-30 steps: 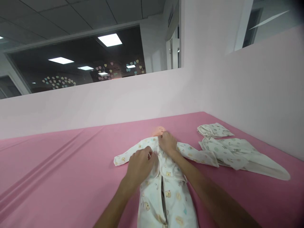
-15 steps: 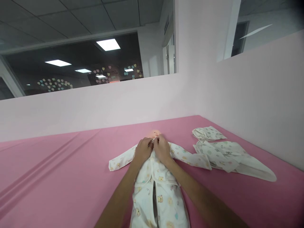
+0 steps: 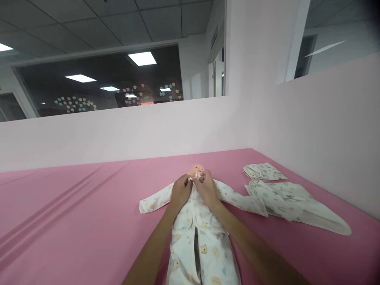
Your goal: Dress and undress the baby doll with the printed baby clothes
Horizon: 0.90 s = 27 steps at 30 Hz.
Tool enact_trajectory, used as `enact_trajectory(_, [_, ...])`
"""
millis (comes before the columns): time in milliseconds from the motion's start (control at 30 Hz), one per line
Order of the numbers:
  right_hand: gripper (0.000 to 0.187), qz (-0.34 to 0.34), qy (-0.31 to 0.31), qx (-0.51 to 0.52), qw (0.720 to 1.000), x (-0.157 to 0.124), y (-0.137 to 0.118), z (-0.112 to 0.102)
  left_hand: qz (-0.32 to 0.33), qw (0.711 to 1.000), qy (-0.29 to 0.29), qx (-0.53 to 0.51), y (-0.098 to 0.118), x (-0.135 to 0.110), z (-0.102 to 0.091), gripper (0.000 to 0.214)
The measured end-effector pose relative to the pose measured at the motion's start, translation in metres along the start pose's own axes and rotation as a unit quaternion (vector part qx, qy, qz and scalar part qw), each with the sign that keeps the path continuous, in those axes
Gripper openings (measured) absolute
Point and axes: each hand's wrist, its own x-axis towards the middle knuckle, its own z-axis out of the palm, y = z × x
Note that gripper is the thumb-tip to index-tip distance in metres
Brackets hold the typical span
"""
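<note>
A baby doll [image 3: 197,169] lies on its back, its head toward the wall. It is dressed in a white bear-print jacket [image 3: 204,219] with both sleeves spread out sideways, over matching trousers [image 3: 218,253]. At the collar, my left hand [image 3: 181,190] pinches one front edge of the jacket. My right hand [image 3: 207,189] grips the opposite edge, a white flap of cloth standing up between its fingers. The two hands are close together just below the doll's face. A dark gap shows down the middle of the trousers. Any fastener at the neck is hidden by my fingers.
A pink sheet [image 3: 89,221] covers the broad surface, creased at the left. On the right lie a folded printed cloth [image 3: 264,171] and a larger printed white garment [image 3: 291,200], near the right sleeve. White walls with windows [image 3: 103,79] border the back and right side.
My right hand has lifted slightly, and a white flap of the collar now shows in its fingers. The whole view has shifted slightly, so everything appears a little farther right and lower.
</note>
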Motion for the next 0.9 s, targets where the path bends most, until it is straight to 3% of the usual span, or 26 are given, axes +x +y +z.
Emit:
enact_trajectory(100, [0.022,0.006,-0.046,-0.094,0.995,-0.01,-0.01,-0.001,-0.025,0.998,0.012,-0.052,-0.005,-0.003,-0.005,0.025])
enact_trajectory(300, [0.013,-0.069,-0.085,-0.297,0.948,-0.023,-0.026,0.0,-0.058,0.991,0.009,-0.119,-0.013,-0.005,-0.011,0.02])
enact_trajectory(400, [0.01,-0.045,-0.1,-0.317,0.942,-0.021,-0.024,-0.003,-0.072,0.988,-0.018,-0.133,-0.011,-0.008,-0.014,0.013])
enact_trajectory(500, [0.017,-0.021,-0.106,-0.32,0.941,-0.016,-0.022,-0.008,-0.076,0.986,-0.055,-0.137,-0.006,-0.012,-0.019,0.015])
enact_trajectory(633, [0.018,-0.028,-0.115,-0.327,0.938,-0.014,-0.022,-0.015,-0.051,0.99,-0.111,-0.072,0.003,-0.017,-0.026,0.021])
enact_trajectory(900, [0.016,-0.048,-0.117,-0.333,0.934,-0.011,-0.02,-0.02,-0.007,0.992,-0.127,-0.01,0.007,-0.017,-0.029,0.022])
